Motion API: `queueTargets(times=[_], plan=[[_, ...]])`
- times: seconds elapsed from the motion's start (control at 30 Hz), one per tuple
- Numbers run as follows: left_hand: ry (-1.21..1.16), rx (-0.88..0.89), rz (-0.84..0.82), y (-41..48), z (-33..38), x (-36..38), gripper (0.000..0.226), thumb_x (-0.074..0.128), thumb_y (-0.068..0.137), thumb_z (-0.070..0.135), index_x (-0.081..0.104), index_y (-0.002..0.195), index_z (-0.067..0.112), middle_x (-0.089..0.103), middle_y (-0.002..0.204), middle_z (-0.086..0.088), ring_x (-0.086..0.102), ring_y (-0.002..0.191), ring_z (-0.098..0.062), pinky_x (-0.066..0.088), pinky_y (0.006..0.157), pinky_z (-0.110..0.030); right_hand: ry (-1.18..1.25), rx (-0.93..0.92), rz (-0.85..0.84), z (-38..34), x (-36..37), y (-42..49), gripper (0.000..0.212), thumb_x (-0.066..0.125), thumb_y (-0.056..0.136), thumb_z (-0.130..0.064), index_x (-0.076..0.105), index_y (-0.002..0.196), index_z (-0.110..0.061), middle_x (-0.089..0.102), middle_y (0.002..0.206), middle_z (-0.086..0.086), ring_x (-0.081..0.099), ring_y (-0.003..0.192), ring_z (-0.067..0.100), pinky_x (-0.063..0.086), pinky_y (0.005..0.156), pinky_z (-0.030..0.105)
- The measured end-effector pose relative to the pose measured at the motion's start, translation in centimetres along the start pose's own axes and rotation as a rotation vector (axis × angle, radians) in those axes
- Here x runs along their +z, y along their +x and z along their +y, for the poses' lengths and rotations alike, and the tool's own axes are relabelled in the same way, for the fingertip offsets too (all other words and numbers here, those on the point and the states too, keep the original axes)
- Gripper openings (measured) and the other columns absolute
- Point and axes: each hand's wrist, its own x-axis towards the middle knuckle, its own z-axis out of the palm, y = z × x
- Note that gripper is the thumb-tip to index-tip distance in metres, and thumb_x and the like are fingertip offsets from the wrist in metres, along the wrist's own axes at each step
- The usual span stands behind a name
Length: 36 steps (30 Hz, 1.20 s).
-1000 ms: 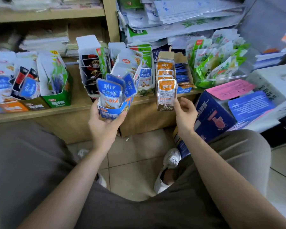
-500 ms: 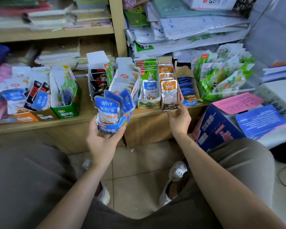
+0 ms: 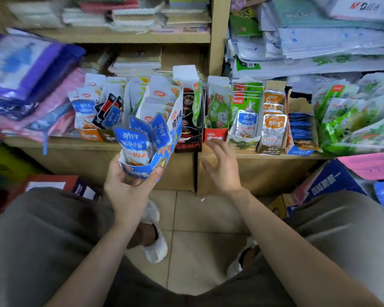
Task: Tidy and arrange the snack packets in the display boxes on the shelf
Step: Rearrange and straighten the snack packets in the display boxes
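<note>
My left hand (image 3: pixel 129 191) grips a blue display box (image 3: pixel 151 167) from below, in front of the shelf edge. Blue and white snack packets (image 3: pixel 134 144) stand upright in it. My right hand (image 3: pixel 222 167) hovers with spread fingers and holds nothing, just below the shelf (image 3: pixel 231 152). On the shelf stands a row of display boxes: the orange-packet box (image 3: pixel 272 131), a box with a blue and white packet (image 3: pixel 244 127), a red box (image 3: pixel 216 135), a black box (image 3: pixel 190 125) and a blue-packet box (image 3: pixel 300 129).
Green snack packets (image 3: pixel 353 116) fill a clear tray at the right. More packet boxes (image 3: pixel 93 116) stand at the left beside purple and pink bags (image 3: pixel 31 85). Blue cartons (image 3: pixel 333 185) and a pink sheet (image 3: pixel 372 165) sit on the floor at right. My knees frame the tiled floor.
My right hand has let go of the orange-packet box, now standing on the shelf, and drawn back to the left. The view has swung left. My left hand still holds the blue box.
</note>
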Motion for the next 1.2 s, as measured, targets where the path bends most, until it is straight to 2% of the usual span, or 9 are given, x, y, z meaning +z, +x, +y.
queueTargets(times=[0.17, 0.23, 0.33, 0.47, 0.6, 0.73, 0.9, 1.1, 1.2], plan=[[0.020, -0.013, 0.057, 2.0, -1.8, -1.8, 0.057, 0.081, 0.070, -0.016, 0.058, 0.116, 0.007, 0.068, 0.109, -0.006, 0.069, 0.097, -0.003, 0.054, 0.080, -0.016, -0.256, -0.139, -0.224, -0.3, 2.1, 2.4, 0.079, 0.075, 0.085, -0.025, 0.034, 0.153, -0.025, 0.035, 0.155, -0.001, 0.037, 0.133, 0.030, 0.032, 0.113, 0.042], [0.026, -0.033, 0.059, 2.6, -2.7, -2.0, 0.057, 0.082, 0.069, -0.015, 0.059, 0.118, 0.005, 0.069, 0.109, -0.007, 0.070, 0.097, -0.005, 0.055, 0.079, -0.018, -0.303, -0.140, -0.223, -0.2, 2.8, 3.2, 0.069, 0.072, 0.088, -0.026, 0.039, 0.149, -0.024, 0.042, 0.149, 0.001, 0.041, 0.128, 0.031, 0.037, 0.109, 0.045], [0.008, -0.065, 0.044, 3.4, -4.2, -1.6, 0.058, 0.082, 0.070, -0.015, 0.059, 0.120, 0.004, 0.070, 0.109, -0.006, 0.070, 0.096, -0.006, 0.056, 0.078, -0.020, -0.271, -0.162, -0.121, 0.2, 2.8, 4.6, 0.042, 0.069, 0.089, -0.017, 0.059, 0.130, -0.013, 0.058, 0.123, 0.005, 0.052, 0.109, 0.030, 0.045, 0.094, 0.044], [0.027, -0.078, 0.030, 4.1, -6.1, -0.3, 0.061, 0.085, 0.069, -0.010, 0.059, 0.124, 0.000, 0.071, 0.108, -0.002, 0.071, 0.097, -0.006, 0.055, 0.078, -0.019, -0.237, -0.127, -0.022, 1.0, 2.6, 5.6, 0.023, 0.074, 0.086, -0.012, 0.067, 0.107, -0.006, 0.062, 0.102, 0.008, 0.058, 0.095, 0.029, 0.050, 0.081, 0.040], [0.048, -0.082, 0.048, 4.3, -8.0, 1.5, 0.060, 0.091, 0.068, 0.005, 0.062, 0.120, 0.007, 0.073, 0.105, -0.001, 0.072, 0.097, -0.017, 0.060, 0.082, -0.036, -0.207, -0.084, -0.007, 1.2, 2.5, 5.3, 0.023, 0.076, 0.085, -0.014, 0.068, 0.105, -0.007, 0.064, 0.101, 0.005, 0.059, 0.095, 0.026, 0.045, 0.081, 0.028], [0.112, -0.099, 0.042, 4.9, -9.8, 2.9, 0.060, 0.093, 0.066, 0.016, 0.062, 0.118, 0.016, 0.072, 0.103, 0.008, 0.072, 0.096, -0.013, 0.061, 0.081, -0.044, -0.194, -0.102, 0.003, 1.2, 2.5, 5.2, 0.021, 0.075, 0.086, -0.015, 0.068, 0.105, -0.008, 0.063, 0.101, 0.005, 0.059, 0.096, 0.026, 0.050, 0.081, 0.035], [0.163, -0.108, -0.002, 5.7, -12.0, 4.2, 0.075, 0.095, 0.064, 0.023, 0.057, 0.128, 0.012, 0.070, 0.113, 0.003, 0.069, 0.105, -0.014, 0.060, 0.085, -0.047, -0.187, -0.131, 0.017, 1.2, 2.8, 4.7, 0.020, 0.071, 0.089, -0.012, 0.067, 0.108, -0.009, 0.062, 0.105, 0.004, 0.057, 0.097, 0.026, 0.049, 0.081, 0.034], [0.128, -0.094, 0.021, 5.0, -12.5, 4.1, 0.065, 0.093, 0.066, 0.020, 0.059, 0.121, 0.018, 0.071, 0.107, 0.007, 0.071, 0.100, -0.017, 0.062, 0.080, -0.042, -0.196, -0.127, 0.059, 1.2, 3.4, 4.7, 0.016, 0.070, 0.089, -0.012, 0.068, 0.105, -0.009, 0.062, 0.103, 0.004, 0.055, 0.092, 0.027, 0.048, 0.077, 0.035], [0.183, -0.111, -0.010, 6.3, -12.9, 3.8, 0.068, 0.094, 0.064, 0.027, 0.059, 0.122, 0.015, 0.072, 0.108, 0.006, 0.071, 0.100, -0.012, 0.061, 0.081, -0.039, -0.200, -0.131, 0.062, 1.2, 3.6, 4.7, 0.016, 0.070, 0.090, -0.012, 0.068, 0.105, -0.008, 0.062, 0.103, 0.005, 0.055, 0.092, 0.028, 0.047, 0.079, 0.035]])
